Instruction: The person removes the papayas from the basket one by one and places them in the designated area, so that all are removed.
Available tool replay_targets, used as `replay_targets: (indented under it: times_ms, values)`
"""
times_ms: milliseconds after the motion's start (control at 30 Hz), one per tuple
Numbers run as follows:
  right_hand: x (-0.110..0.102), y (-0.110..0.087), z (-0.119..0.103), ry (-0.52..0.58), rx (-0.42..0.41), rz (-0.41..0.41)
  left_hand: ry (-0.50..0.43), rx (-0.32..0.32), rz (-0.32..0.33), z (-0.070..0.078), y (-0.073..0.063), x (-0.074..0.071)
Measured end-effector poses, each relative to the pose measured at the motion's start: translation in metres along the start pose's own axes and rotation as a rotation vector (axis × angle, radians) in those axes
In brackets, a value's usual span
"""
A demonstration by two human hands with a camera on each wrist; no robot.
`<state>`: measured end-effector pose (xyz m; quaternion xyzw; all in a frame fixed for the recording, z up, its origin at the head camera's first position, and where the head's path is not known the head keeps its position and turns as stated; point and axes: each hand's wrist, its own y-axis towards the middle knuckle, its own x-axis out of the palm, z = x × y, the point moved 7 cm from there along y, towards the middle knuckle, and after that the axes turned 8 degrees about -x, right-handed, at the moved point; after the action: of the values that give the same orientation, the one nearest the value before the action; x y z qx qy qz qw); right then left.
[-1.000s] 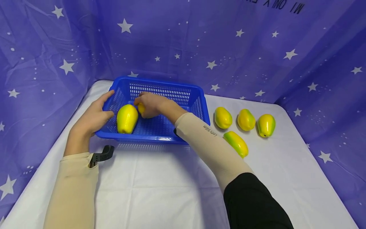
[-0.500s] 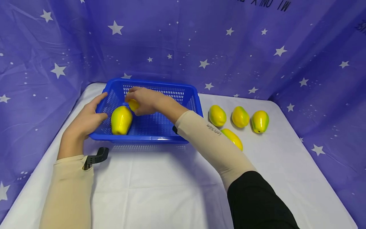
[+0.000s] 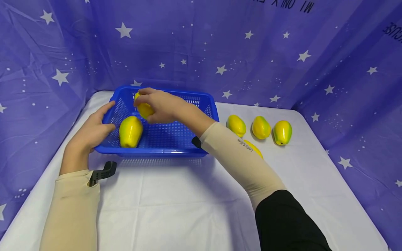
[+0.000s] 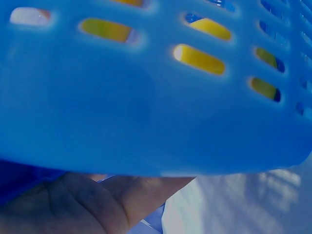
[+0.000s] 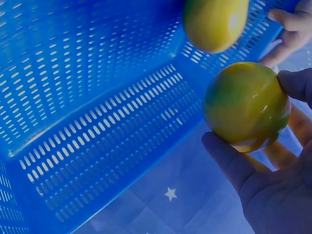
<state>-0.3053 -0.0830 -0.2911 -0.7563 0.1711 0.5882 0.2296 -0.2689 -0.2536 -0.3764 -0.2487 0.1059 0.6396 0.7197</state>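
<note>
My right hand (image 3: 164,106) holds a yellow-green mango (image 5: 247,105) between thumb and fingers, above the back left part of a blue perforated basket (image 3: 163,151). In the right wrist view this mango is lifted clear of the basket floor. A second mango (image 3: 131,131) sits in the basket's left front corner. My left hand (image 3: 91,130) rests at the basket's left rim, its index finger stretched along it and its thumb towards the inside. The left wrist view shows the basket's outer wall (image 4: 97,107), with yellow showing through the slots.
Three mangoes (image 3: 236,126), (image 3: 261,127), (image 3: 282,132) lie in a row on the white tablecloth (image 3: 176,202) right of the basket. A fourth mango (image 3: 253,148) is partly hidden by my right sleeve. A purple star-patterned curtain (image 3: 188,45) stands behind the table.
My right hand has raised its mango up from inside the basket and moved slightly towards the back. The left hand keeps its place at the rim; the view has shifted a little.
</note>
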Motion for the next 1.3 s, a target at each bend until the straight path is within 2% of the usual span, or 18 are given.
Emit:
replay_targets:
  times_ms: [233, 400, 933, 1300]
  values:
    - [-0.013, -0.02, 0.003, 0.03, 0.006, 0.067, -0.001, 0.006, 0.001, 0.006, 0.0, 0.002]
    - [-0.016, -0.034, 0.007, 0.01, 0.003, 0.104, -0.002, 0.012, -0.001, 0.009, 0.0, 0.003]
    - [-0.02, -0.087, 0.018, 0.038, 0.01, 0.247, 0.023, 0.007, 0.003, 0.003, -0.001, 0.001]
    - [-0.025, -0.114, 0.023, 0.058, 0.011, 0.33, 0.009, 0.011, 0.01, 0.0, -0.002, 0.002]
